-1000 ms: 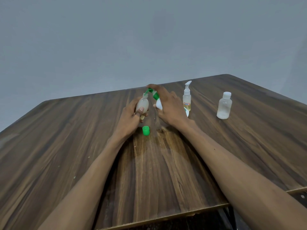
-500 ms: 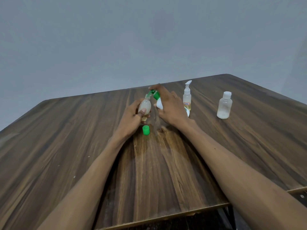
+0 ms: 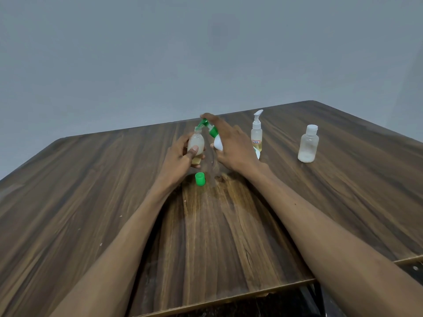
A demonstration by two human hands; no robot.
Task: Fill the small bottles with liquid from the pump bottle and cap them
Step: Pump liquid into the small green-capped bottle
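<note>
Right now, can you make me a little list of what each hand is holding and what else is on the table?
left hand: holds the small bottle upright, no cap on it
right hand: holds the pump bottle, one finger on its green pump top, spout at the small bottle's mouth
green cap: loose on the table, near the left wrist
spray bottle: stands behind the right hand, yellowish liquid inside
capped bottle: stands alone to the right, white cap on
</note>
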